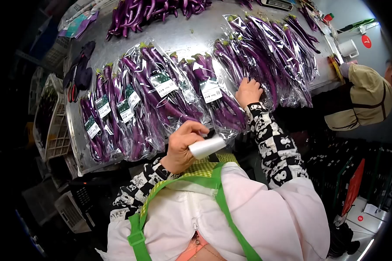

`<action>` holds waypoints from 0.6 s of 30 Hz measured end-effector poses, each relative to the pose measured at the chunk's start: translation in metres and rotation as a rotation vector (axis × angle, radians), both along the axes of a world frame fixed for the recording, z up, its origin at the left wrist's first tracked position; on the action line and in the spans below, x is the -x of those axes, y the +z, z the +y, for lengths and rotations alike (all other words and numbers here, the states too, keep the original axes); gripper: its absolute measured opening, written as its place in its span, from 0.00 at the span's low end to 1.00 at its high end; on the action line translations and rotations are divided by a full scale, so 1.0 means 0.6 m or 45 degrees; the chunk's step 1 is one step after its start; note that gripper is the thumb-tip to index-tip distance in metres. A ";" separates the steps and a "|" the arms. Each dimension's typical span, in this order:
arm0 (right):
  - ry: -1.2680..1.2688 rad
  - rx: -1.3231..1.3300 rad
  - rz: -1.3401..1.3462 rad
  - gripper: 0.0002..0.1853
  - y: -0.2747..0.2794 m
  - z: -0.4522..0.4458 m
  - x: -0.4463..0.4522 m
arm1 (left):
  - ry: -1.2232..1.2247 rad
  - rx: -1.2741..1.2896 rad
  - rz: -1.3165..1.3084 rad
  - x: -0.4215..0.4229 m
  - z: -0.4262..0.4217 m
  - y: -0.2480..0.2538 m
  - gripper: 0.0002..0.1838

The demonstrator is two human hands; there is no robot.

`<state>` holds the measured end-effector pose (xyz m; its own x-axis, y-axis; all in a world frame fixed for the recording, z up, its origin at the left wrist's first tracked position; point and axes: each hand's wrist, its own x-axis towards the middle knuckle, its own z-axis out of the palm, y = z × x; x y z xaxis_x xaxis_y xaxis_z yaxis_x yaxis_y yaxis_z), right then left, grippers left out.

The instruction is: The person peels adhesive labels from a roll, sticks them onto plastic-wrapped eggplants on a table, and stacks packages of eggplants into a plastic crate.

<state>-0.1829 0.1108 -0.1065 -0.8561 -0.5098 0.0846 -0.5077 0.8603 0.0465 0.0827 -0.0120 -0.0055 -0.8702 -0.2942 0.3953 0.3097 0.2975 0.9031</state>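
White and smooth, a roll [207, 148] sits in the left hand [184, 142] in the head view, its fingers curled over it and the thumb along the near side, so that the hand is closed around one end. That hand is held in front of the chest at the near edge of the metal table [196, 32], its forearm rising from the lower left with the elbow bent. The roll's long axis runs nearly crosswise, its free end pointing right and slightly away from the body. The right hand [249, 92] reaches further forward, palm down on the bagged eggplants [265, 56], fingers bent and only slightly spread; whether they pinch the clear film cannot be told. Its forearm slants up and left from the right shoulder, in a black-and-white sleeve [276, 145]. Those eggplants lie on the table with green stems at the far end and long axes slanting down to the right, toward the person. Left of them, bags with labels [211, 90] lie in a row, their stems also pointing away.
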 end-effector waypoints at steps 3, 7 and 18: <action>0.096 0.003 -0.124 0.15 0.007 0.001 0.053 | 0.082 -0.048 -0.043 0.016 0.019 0.026 0.09; 0.139 0.239 -0.582 0.19 0.081 0.018 0.147 | -0.004 -0.226 0.046 0.013 0.028 0.010 0.10; 0.491 0.154 0.075 0.15 0.239 -0.041 -0.113 | -0.404 -0.191 0.078 0.018 0.033 0.030 0.07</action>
<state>-0.1152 0.0864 0.0371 -0.5960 -0.7759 0.2068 -0.7936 0.6084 -0.0048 0.0720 0.0078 0.0128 -0.9034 -0.0720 0.4227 0.4205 0.0436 0.9062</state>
